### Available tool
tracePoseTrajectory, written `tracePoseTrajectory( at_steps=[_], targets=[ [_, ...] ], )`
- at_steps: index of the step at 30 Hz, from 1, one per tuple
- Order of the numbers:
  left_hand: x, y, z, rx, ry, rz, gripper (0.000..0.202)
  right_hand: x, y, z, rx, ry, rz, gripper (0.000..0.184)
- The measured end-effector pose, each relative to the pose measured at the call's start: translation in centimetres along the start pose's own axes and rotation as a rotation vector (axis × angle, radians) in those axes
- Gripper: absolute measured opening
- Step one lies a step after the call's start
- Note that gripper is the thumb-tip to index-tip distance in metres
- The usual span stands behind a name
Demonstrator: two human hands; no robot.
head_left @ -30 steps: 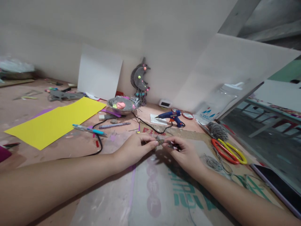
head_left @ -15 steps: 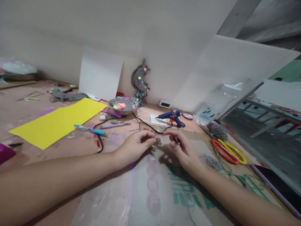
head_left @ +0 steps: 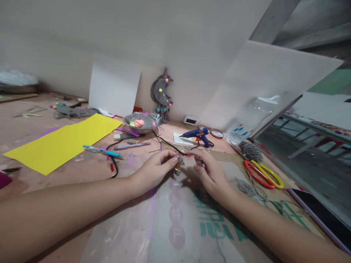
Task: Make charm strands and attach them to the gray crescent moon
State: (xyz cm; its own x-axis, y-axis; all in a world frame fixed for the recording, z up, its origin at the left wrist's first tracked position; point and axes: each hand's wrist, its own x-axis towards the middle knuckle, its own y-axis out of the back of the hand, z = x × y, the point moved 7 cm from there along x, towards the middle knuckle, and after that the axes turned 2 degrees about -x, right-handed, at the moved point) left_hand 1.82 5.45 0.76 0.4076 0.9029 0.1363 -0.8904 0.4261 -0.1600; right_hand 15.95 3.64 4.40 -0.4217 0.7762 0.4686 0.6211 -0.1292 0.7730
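Note:
My left hand (head_left: 156, 170) pinches a small grey craft piece (head_left: 179, 162) with a yellow bit on its lower side, between thumb and fingers. The piece hangs just above the plastic-covered board. To its right, my right hand (head_left: 212, 175) is curled, with the index finger reaching toward the piece but apart from it. Something small, dark and shiny (head_left: 201, 164) shows between its thumb and fingers; its kind is too small to make out. Behind the hands, a blue hot glue gun (head_left: 197, 135) rests by a white card.
Yellow paper (head_left: 64, 140), a blue pen (head_left: 102, 151) and a bowl (head_left: 141, 128) of coloured bits lie left and behind. At right are scissors (head_left: 263, 174), grey yarn (head_left: 251, 151), a bottle (head_left: 248, 120) and a phone (head_left: 320, 215). A moon-shaped ornament (head_left: 161, 91) stands against the wall.
The whole view has shifted slightly. The grey piece has turned a little in my left hand, showing more of its yellow bit. Both hands stay nearly in place.

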Motion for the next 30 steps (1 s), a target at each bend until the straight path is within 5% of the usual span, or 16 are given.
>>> tracePoseTrajectory(
  at_steps=[9, 30],
  targets=[
    [-0.1, -0.2, 0.1, -0.032, 0.013, -0.01, 0.021, -0.1, 0.7, 0.3, -0.05, -0.013, 0.138, 0.022],
    [0.2, 0.2, -0.2, -0.034, 0.002, 0.006, 0.019, -0.1, 0.3, -0.6, -0.124, 0.129, 0.064, 0.021]
  ],
)
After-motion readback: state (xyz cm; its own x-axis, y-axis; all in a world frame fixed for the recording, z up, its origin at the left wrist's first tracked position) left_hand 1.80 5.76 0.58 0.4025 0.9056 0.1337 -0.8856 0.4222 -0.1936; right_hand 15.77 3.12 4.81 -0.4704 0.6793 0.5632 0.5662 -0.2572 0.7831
